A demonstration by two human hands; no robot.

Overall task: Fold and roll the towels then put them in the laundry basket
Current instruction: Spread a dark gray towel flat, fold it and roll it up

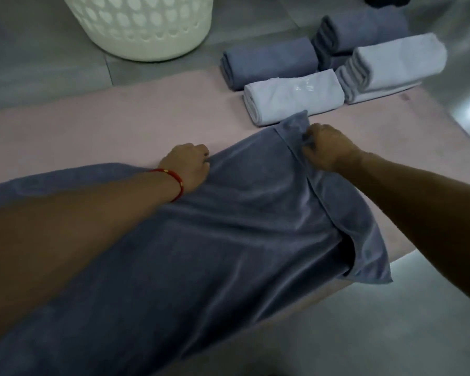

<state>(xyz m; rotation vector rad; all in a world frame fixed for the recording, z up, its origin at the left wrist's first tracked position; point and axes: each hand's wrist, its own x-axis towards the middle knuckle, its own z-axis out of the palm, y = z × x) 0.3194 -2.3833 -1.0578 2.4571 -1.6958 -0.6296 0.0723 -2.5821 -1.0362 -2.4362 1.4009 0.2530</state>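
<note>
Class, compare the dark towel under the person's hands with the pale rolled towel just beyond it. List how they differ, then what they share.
1. The dark towel is slate blue; the pale rolled towel is near white.
2. The dark towel lies spread out with one end turned over; the pale one is a finished roll.
3. Both hands grip the dark towel; nothing touches the pale one.
Shared: both rest on the pink surface.

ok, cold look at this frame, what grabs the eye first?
The big dark grey towel spread over the pink mat, with the left hand and right hand gripping its far edge. Next, the rolled towels at the mat's far right, and the white laundry basket on the floor beyond.
</note>
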